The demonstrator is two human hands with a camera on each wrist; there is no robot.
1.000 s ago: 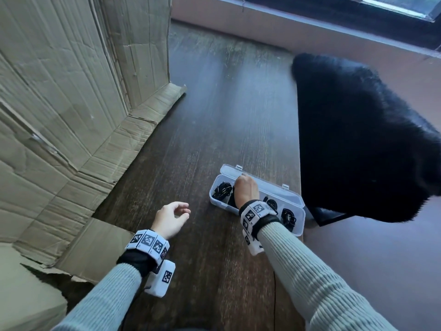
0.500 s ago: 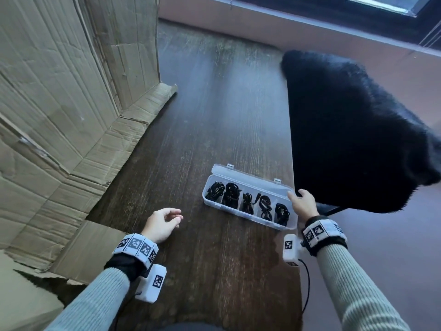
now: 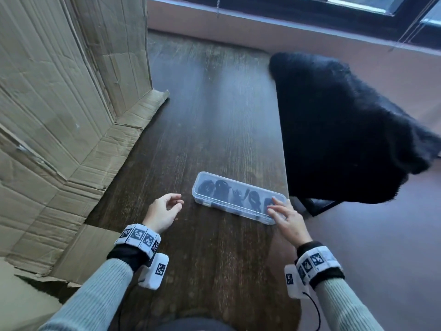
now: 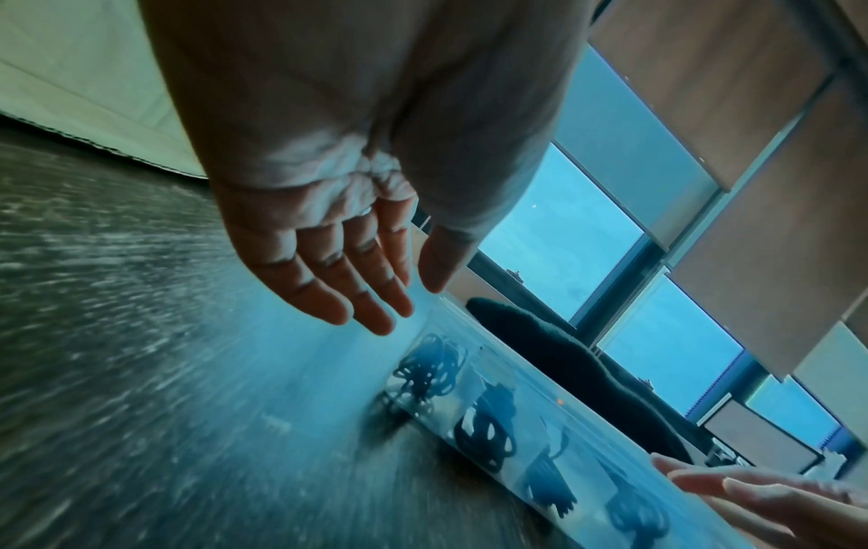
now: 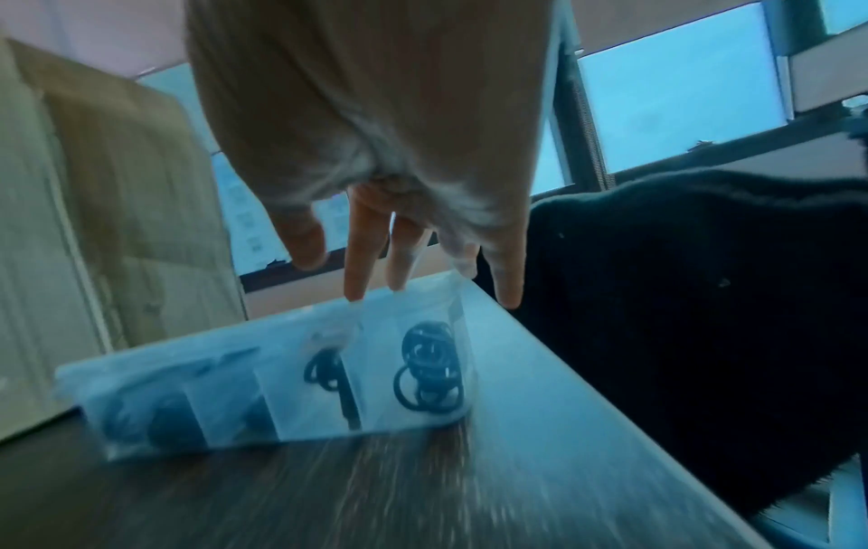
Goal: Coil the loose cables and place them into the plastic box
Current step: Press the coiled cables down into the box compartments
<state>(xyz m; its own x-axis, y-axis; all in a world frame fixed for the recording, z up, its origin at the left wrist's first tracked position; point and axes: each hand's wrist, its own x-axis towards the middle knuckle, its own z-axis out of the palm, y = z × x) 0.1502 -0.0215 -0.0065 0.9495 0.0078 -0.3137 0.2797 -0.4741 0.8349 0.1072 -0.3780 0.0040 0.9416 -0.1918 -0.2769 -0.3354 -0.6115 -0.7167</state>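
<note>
Head view: plastic box (image 3: 238,198) lying on the dark wooden counter (image 3: 210,120), lid down over it, coiled cables (image 3: 220,187) visible in its compartments; its right end sits near the counter's right edge, where a black furry chair (image 3: 346,130) stands alongside. Right hand (image 3: 287,217), grip spread, straight fingertips resting on the lid at the right end. Left hand (image 3: 162,211), grip loose and half-curled, holding nothing, just beside the box's left end. Cardboard sheets (image 3: 59,103) wall off the left; open counter lies beyond the box. Left wrist view: left fingers (image 4: 357,297) relaxed above the counter, apart from the box (image 4: 516,408); cables in separate cells. Right wrist view: right fingers (image 5: 357,267) extended onto the lid of the box (image 5: 281,371), counter edge close on the right. Judgement: coiling and stowing appear complete; closing step in hand. Next move calls for downward pressure to latch, without nudging the box rightward off the edge.
</note>
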